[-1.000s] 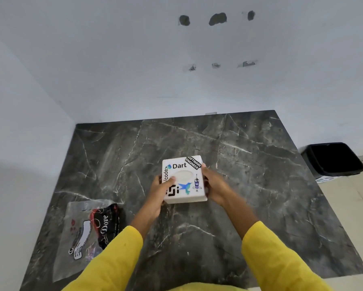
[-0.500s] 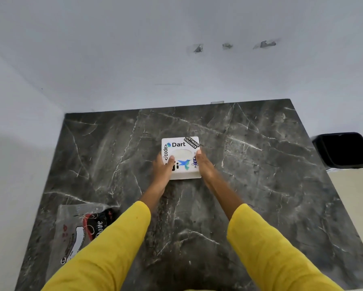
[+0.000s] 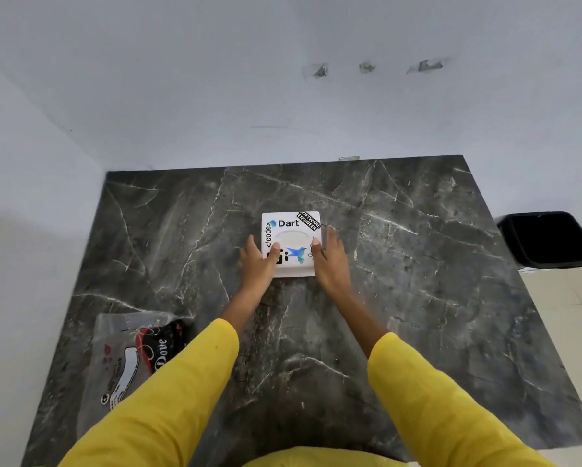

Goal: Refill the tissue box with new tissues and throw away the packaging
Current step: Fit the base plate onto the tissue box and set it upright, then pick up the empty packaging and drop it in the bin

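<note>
The white tissue box (image 3: 291, 227), covered in stickers with an oval opening on top, rests flat on the dark marble table (image 3: 424, 298) near its middle. My left hand (image 3: 257, 264) lies against the box's left side with the thumb on its top. My right hand (image 3: 331, 264) presses the right side, thumb on the top edge and fingers stretched along the wall. The empty clear plastic tissue packaging (image 3: 127, 358), printed in black, red and white, lies flat at the table's near left corner, partly under my yellow sleeve.
A black waste bin (image 3: 549, 239) stands on the floor just past the table's right edge. White walls close off the far and left sides of the table.
The box has moved away from me and down onto the table. Both hands went with it and now lie lower along its sides.
</note>
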